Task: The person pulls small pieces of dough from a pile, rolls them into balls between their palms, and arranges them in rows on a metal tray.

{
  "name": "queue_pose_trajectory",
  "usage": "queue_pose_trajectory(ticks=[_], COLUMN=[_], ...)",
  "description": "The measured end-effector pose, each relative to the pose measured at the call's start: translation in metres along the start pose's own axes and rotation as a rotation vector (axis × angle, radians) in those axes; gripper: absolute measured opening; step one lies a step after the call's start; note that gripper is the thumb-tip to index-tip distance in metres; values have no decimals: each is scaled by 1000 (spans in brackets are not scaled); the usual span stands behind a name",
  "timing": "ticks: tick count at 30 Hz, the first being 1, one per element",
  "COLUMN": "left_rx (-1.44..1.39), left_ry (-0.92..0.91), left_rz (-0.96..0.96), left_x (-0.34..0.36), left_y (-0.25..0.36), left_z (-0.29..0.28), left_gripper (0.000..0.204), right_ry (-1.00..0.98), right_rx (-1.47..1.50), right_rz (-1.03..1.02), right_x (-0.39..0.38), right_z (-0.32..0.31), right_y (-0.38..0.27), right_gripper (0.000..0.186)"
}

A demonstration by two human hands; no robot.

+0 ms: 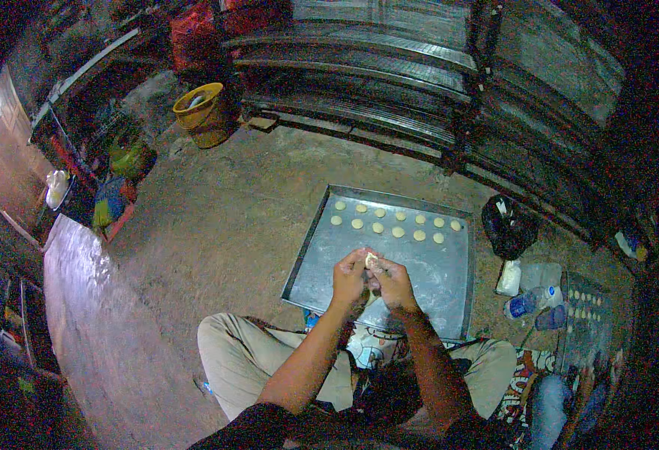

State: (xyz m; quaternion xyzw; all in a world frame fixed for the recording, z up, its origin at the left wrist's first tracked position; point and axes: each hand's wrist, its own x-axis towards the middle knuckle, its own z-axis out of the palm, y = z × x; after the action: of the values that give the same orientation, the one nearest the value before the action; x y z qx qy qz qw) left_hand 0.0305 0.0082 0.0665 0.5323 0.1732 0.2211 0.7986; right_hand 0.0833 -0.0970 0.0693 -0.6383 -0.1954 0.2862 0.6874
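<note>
Pinching sm. pale, uneven dough pc. point(371, 260) btwn L grip point(349, 277) & R grip point(394, 285).

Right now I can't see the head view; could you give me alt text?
The left hand and right hand pinch a small pale dough piece over a metal tray. Two rows of dough rounds lie along its far side; a yellow bucket stands beyond, to the left.
</note>
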Motion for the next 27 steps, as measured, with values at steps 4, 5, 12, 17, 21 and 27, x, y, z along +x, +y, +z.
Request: queue_pose_trajectory(ticks=[4, 5, 12, 17, 21, 27], left_rx=[246, 260, -28, -409, -262, 10], left_ry=[-219, -270, -100, -95, -347, -490], left_rz=[147, 143, 84, -168, -233, 12], left_x=[-10, -15, -16, -7, -3, -8], left_y=[6, 11, 7, 11, 17, 6], left_z=[10, 12, 18, 0, -5, 7], left_gripper=[28, 30, 35, 37, 37, 51], right_ry=[56, 48, 94, -67, -51, -76], right_rx=[17, 84, -212, 186, 462, 774], right_rz=[-63, 26, -160, 117, 127, 228], right_x=[4, 1, -5, 2, 7, 6], right_z=[-14, -16, -3, -1, -4, -17], right_y=[11, 0, -22, 0, 8, 8], right_gripper=[35, 34, 28, 34, 29, 19])
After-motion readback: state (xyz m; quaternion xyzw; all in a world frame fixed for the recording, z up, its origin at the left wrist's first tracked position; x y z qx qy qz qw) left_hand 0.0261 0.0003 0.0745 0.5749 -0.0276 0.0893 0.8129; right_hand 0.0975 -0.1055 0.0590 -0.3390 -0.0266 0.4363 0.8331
